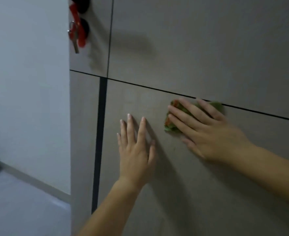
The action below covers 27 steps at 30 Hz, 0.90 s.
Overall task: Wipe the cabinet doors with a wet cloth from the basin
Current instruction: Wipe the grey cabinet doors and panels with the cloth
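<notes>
A green cloth [170, 124] with a reddish edge is pressed flat against the grey cabinet door [191, 193] by the right hand [206, 132], its fingers laid straight and slightly spread over it. The cloth is found near the door's top edge, just under the dark horizontal gap. The left hand [137, 150] is laid flat on the same door just beside the cloth, fingers spread and nothing held, while keys [73, 40] are seen hung on a red strap [77, 23] at the upper left, near a pale wall [26, 82].
</notes>
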Available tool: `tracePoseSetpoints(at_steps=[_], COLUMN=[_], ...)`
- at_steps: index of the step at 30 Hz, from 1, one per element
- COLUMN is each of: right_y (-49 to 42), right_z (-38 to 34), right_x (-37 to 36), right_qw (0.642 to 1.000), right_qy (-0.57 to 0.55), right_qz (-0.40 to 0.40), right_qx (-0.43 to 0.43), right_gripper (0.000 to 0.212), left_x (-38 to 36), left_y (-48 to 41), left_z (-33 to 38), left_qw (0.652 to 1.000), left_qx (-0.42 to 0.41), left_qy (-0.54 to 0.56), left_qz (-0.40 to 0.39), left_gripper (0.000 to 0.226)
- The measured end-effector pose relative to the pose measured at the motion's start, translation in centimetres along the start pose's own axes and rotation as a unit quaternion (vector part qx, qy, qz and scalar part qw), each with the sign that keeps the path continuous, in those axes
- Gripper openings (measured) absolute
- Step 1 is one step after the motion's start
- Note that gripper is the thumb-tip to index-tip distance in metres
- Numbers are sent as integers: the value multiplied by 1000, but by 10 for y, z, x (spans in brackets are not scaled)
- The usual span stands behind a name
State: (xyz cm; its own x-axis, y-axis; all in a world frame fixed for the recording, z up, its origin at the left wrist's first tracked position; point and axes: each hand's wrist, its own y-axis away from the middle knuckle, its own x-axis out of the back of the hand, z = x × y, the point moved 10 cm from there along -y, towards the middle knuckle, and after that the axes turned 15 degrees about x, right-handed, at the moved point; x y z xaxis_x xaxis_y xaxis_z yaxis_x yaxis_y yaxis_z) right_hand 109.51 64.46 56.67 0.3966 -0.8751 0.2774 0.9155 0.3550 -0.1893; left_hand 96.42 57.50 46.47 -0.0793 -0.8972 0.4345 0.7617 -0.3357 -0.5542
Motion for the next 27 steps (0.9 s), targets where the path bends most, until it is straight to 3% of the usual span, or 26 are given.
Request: tracePoseSetpoints(at_steps=[4, 7, 11, 18, 24, 27], right_y=[-3, -75, -190, -180, -293, -284], right_z=[-8, -5, -8, -15, -30, -33], right_x=[5, 5, 1, 2, -2, -5], right_qw=[999, 998, 995, 991, 988, 986], right_qy=[-21, 1, 5, 3, 26, 21], right_qz=[4, -5, -24, -12, -23, -31], right_qx=[28, 56, 92, 133, 150, 161], right_gripper=[67, 66, 72, 69, 81, 78], left_x=[0, 1, 6, 3, 3, 4], left_y=[4, -6, -20, -36, -38, -40], left_z=[-25, -42, -52, -101, -103, -105], left_qw=[995, 988, 982, 976, 973, 973], left_qx=[74, 115, 124, 168, 158, 153], left_qy=[73, 102, 126, 108, 119, 118], left_qz=[1, 19, 70, 90, 116, 125], left_gripper=[67, 69, 67, 77, 75, 75])
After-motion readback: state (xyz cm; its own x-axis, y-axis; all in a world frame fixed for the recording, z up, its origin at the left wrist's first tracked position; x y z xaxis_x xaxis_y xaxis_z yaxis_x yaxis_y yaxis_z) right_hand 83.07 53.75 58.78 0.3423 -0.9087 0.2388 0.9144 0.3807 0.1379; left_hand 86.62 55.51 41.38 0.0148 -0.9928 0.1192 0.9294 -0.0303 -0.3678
